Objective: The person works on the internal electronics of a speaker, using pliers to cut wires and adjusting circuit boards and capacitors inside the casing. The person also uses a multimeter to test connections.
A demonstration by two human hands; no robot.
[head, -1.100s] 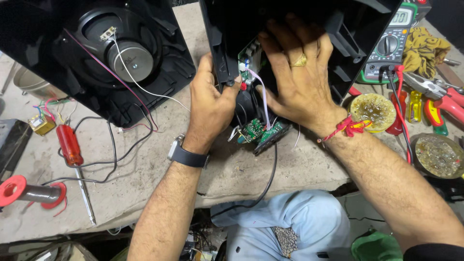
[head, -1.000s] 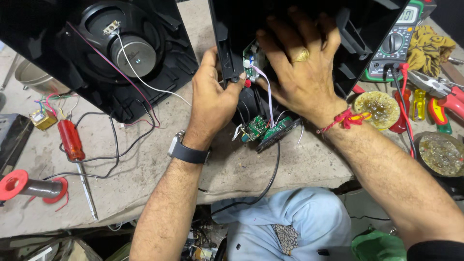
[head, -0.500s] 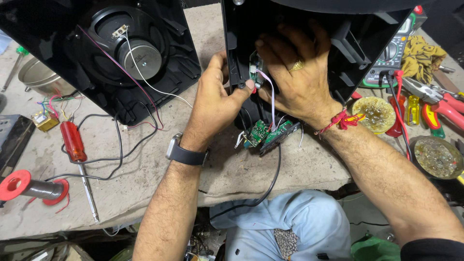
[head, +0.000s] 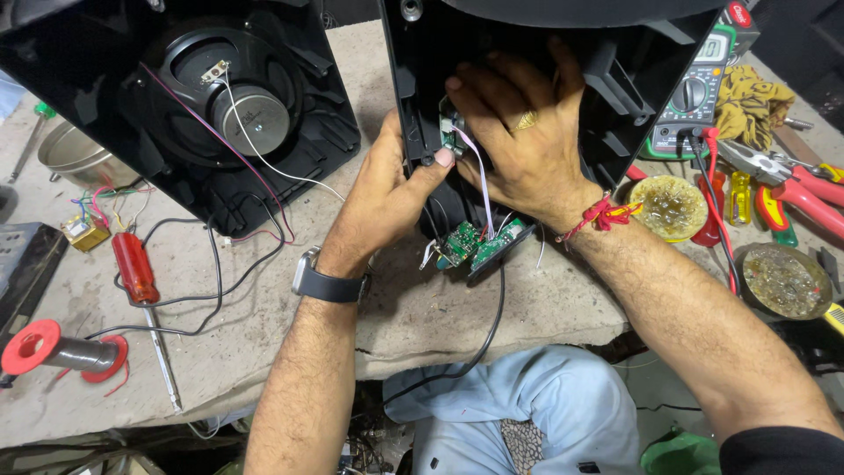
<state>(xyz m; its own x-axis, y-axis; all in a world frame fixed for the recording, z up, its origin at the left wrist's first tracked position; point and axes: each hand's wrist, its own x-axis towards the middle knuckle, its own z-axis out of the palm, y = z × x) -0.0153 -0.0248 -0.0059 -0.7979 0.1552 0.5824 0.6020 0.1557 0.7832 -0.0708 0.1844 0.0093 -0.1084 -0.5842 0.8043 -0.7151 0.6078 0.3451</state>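
Speaker housing (head: 615, 79), black and open at the back, stands on the tabletop (head: 264, 334) with both hands working inside it. Left hand (head: 382, 198) has its grip closed on the housing's inner edge, thumb pressed against the rim beside a small circuit board (head: 450, 132) mounted inside. Right hand (head: 523, 141) lies spread over that board, fingers together on it, though whether they pinch it I cannot tell. A pale ribbon cable (head: 479, 189) runs down from there to two green circuit boards (head: 479, 244) hanging just below the housing. To the left lies a second black shell (head: 114, 149) holding a round speaker cone (head: 237, 101) with thin wires leading off it. Near the right wrist, a small yellow tin (head: 673, 207) holds a glossy brownish paste, and a dark round dish (head: 782, 281) farther right holds a grainy, speckled residue. A metal bowl (head: 75, 154) sits at the far left, its contents hidden. A red-handled screwdriver (head: 136, 268) and a wire spool (head: 61, 352) lie nearby.
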